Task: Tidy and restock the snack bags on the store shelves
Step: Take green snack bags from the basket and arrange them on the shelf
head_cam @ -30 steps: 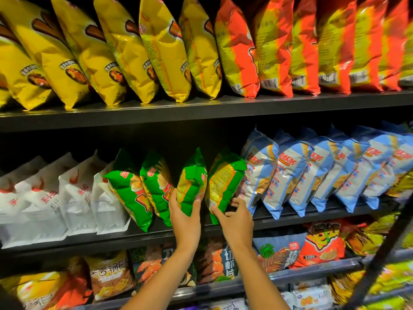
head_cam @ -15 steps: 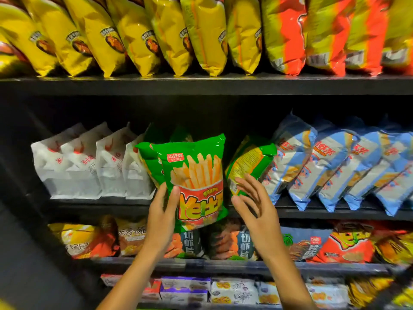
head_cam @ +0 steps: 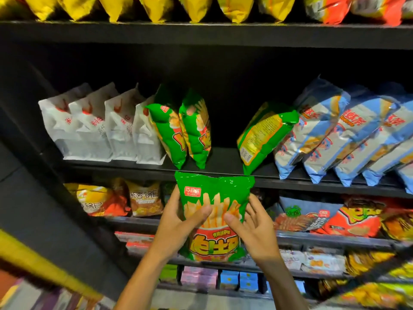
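I hold a green fries snack bag (head_cam: 215,193) upright, off the shelf and in front of the lower shelves. My left hand (head_cam: 178,222) grips its left side, thumb across the front. My right hand (head_cam: 252,224) grips its right side the same way. On the middle shelf (head_cam: 223,162), two green bags (head_cam: 178,133) lean together on the left. Another green bag (head_cam: 263,135) tilts to the right, its back side showing. A dark gap lies between them.
White bags (head_cam: 93,124) stand left of the green ones, blue bags (head_cam: 348,133) lean to the right. Yellow bags (head_cam: 156,7) line the top shelf. Mixed snack bags (head_cam: 143,198) and small boxes (head_cam: 230,280) fill the lower shelves. A dark upright panel (head_cam: 44,198) bounds the left.
The green bag was turned front-on and pulled off the middle shelf, down toward me. My right hand left the tilted bag and now grips this one too. The view has tilted down.
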Available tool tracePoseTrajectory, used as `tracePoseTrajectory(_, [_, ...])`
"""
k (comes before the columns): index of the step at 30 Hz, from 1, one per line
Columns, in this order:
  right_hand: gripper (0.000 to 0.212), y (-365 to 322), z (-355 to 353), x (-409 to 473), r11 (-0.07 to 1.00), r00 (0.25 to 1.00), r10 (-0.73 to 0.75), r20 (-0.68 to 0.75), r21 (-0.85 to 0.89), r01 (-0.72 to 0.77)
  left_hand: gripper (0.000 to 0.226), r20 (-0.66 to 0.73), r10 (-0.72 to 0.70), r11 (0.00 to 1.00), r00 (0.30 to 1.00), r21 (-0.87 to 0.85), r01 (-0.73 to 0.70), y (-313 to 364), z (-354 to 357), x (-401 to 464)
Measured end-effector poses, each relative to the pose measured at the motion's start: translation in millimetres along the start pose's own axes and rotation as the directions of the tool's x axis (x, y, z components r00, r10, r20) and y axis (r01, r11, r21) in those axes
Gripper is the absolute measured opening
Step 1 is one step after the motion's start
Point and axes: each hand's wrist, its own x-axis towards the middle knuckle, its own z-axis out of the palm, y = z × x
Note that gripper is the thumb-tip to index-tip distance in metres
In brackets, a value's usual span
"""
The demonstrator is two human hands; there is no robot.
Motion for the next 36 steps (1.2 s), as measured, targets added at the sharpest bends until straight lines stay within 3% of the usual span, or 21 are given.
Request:
tracePoseTrajectory(3, [0.076,0.0,0.0,-8.4,0.999,1.0,-0.027,0.007,0.046,0.027,0.061,-0.076,0.015,0.999,0.997,-0.048,-0.019,-0.5,-0.3,-13.1])
tracePoseTrajectory(5, [0.07,-8.9,-0.3,-13.4,0.994,0.996,-0.079,-0.037,0.071,0.081,0.06,-0.08,0.011,1.0,0.997,-0.028,-0.013,-2.8,-2.7,-25.0])
tracePoseTrajectory(9, [0.041,-21.8,-4.3,-16.7,0.975,0.98,-0.197,-0.019,-0.105,0.194,0.05,-0.019,0.037,0.999,0.999,0.033,-0.037,-4.5,-7.5,-42.8])
tracePoseTrajectory(13, [0.008,-19.5,7.3,-20.4,0.945,0.957,-0.289,-0.005,-0.162,0.284,0.061,0.052,0.06,0.997,0.997,0.051,-0.063,-2.4,-22.3,-49.4])
tracePoseTrajectory(17, [0.016,-12.8,26.2,-23.3,0.95,0.965,-0.263,-0.02,-0.182,0.255,0.051,0.118,0.112,0.991,0.987,-0.081,-0.103,2.5,-41.0,-47.0])
tracePoseTrajectory(22, [0.009,-10.8,51.4,-27.5,0.949,0.966,-0.256,0.019,-0.186,0.255,0.025,0.118,0.131,0.987,0.984,-0.106,-0.118,7.5,-65.8,-45.1])
tracePoseTrajectory(28, [0.015,-12.7,74.6,-32.8,0.945,0.961,-0.218,0.169,-0.211,0.251,0.026,0.13,0.153,0.977,0.98,-0.167,-0.13,4.6,-90.7,-48.8])
tracePoseTrajectory(32, [0.015,-5.9,87.5,-41.9,0.952,0.966,-0.234,0.108,-0.175,0.25,0.022,0.144,0.073,0.984,0.987,-0.173,-0.047,-7.3,-105.7,-51.4])
tracePoseTrajectory(36, [0.016,0.0,99.5,-47.1,0.925,0.97,-0.241,0.028,-0.297,0.238,0.037,0.101,-0.218,0.927,0.971,-0.291,0.238,-13.5,-104.8,-51.3])
